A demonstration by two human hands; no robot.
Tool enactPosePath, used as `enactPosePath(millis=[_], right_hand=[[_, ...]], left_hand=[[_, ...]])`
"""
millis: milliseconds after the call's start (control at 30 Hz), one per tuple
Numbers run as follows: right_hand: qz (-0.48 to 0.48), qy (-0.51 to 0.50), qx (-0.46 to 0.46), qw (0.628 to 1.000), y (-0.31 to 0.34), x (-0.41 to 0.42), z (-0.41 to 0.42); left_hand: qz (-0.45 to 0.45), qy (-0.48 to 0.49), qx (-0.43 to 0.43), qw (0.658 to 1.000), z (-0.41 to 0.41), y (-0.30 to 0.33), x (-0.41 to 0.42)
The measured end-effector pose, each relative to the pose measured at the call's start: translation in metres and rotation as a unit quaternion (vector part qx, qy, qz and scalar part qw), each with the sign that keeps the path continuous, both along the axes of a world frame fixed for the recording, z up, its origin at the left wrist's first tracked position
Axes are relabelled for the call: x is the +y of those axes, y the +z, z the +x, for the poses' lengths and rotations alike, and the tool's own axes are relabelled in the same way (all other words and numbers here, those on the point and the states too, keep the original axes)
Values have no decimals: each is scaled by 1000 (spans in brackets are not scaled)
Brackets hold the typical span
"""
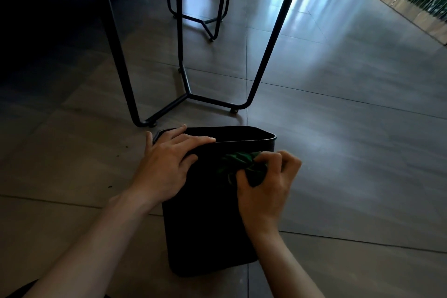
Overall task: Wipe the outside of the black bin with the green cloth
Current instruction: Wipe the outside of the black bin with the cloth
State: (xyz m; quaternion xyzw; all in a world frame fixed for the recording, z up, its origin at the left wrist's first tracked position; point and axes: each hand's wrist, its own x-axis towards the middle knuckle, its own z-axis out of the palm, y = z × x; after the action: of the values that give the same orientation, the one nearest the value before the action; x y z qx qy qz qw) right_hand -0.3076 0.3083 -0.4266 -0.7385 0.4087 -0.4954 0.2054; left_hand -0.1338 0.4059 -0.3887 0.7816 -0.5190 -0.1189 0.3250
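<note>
The black bin [205, 225] lies tipped on the tiled floor, its open mouth facing away from me toward the table. My left hand [167, 164] rests on the bin's upper left side with its fingers over the rim. The bunched green cloth [238, 164] sits pressed against the bin's upper side, just below the rim on the right, and my right hand [266, 186] grips it.
A table with black metal legs [186, 94] stands just beyond the bin, one foot close to its rim. A second set of legs [212, 19] is farther back. Small dark crumbs [110, 186] lie on the floor at the left. Open tiles extend to the right.
</note>
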Motion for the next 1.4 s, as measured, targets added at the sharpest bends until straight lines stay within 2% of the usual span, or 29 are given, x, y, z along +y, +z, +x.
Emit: enactPosePath(millis=[133, 233, 333, 600, 667, 733, 867, 1033, 1100, 1200, 1333, 1400], right_hand=[[-60, 90, 89, 990, -25, 20, 0], [-95, 166, 205, 960, -49, 37, -7], [-137, 187, 308, 923, -70, 46, -23], [-230, 238, 398, 856, -83, 37, -37], [-248, 277, 368, 852, -81, 30, -40], [-219, 290, 291, 885, -72, 18, -39], [-126, 236, 161, 950, -26, -18, -18], [-72, 179, 62, 979, 1, -35, 6], [-66, 166, 84, 980, -9, -23, 3], [-130, 166, 157, 965, -29, -4, -5], [-198, 237, 241, 920, -56, 16, -27], [-251, 281, 290, 879, -77, 25, -45]], left_hand=[[2, 0, -5, 1000, -2, 0, -2], [3, 6, -5, 1000, -2, 1, -1], [1, 3, -2, 1000, -3, 1, 1], [-2, -2, -3, 1000, -4, 3, 2], [-2, -2, -3, 1000, -5, 3, 2], [-2, -2, -3, 1000, -4, 2, 2], [1, -3, -1, 1000, -3, 2, 0], [-1, -1, 1, 1000, -1, 1, 1], [-2, 1, 0, 1000, -1, 0, 1], [-1, 7, -3, 1000, 0, -1, 0], [-4, 10, -8, 1000, -1, -1, -5], [-8, 10, -4, 1000, 0, -1, -5]])
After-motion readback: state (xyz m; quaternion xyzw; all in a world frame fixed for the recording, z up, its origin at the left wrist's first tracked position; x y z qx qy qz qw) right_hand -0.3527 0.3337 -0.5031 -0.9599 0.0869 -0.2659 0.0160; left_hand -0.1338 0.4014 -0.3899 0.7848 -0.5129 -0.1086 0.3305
